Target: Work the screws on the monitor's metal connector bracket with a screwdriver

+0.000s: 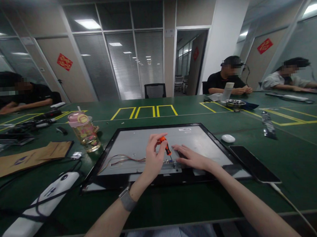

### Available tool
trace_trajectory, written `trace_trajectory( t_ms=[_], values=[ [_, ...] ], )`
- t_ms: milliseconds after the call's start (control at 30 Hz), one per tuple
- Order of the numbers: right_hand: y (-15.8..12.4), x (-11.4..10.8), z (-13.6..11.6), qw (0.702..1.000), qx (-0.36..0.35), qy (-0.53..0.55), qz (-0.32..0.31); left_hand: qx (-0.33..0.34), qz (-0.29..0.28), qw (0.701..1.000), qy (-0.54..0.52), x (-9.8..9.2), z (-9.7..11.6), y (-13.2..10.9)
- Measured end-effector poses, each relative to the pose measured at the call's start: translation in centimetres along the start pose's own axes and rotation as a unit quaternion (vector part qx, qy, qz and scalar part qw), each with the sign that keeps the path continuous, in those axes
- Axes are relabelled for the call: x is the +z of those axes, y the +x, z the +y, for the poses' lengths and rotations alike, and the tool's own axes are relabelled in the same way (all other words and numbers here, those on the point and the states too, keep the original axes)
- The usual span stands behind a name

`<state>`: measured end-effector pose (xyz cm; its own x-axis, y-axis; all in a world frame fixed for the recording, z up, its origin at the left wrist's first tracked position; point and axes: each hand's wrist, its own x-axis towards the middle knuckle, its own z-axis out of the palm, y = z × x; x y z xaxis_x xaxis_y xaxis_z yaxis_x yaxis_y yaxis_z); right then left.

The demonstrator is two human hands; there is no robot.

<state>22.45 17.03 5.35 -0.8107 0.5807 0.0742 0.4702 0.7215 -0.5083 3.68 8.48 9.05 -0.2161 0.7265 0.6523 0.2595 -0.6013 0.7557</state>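
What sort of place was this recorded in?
Probably an office or meeting room used for hands-on work: glass partitions stand behind a long green table marked with yellow lines, and the left hand holds a screwdriver.

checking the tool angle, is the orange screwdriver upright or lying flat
The screwdriver is roughly upright, leaning a little: the left hand holds it handle up, tip down toward the panel.

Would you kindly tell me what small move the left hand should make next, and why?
Probably a small twist of the screwdriver: the left hand holds its handle, its shaft points down at the grey panel, and the right hand lies beside the tip.
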Motion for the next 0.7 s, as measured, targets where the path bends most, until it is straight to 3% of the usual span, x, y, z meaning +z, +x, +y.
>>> trace_trajectory(
  t_ms=[167,333,533,700],
  values=[
    [0.04,-0.01,-0.03,1.0,-0.002,-0.003,0.001,-0.038,-0.034,0.997,-0.057,-0.23,0.01,0.06],
    [0.03,0.17,0.22,1.0,-0.003,0.007,-0.001,0.009,-0.007,1.0,-0.007,-0.1,-0.27,0.18],
    [0.07,0.04,0.02,1.0,-0.001,-0.003,-0.001,-0.043,0.01,0.998,-0.051,0.1,0.19,0.08],
    [0.04,0.12,0.28,1.0,-0.009,-0.002,0.001,-0.021,-0.009,0.999,-0.036,-0.06,0.08,0.22]
  ],
)
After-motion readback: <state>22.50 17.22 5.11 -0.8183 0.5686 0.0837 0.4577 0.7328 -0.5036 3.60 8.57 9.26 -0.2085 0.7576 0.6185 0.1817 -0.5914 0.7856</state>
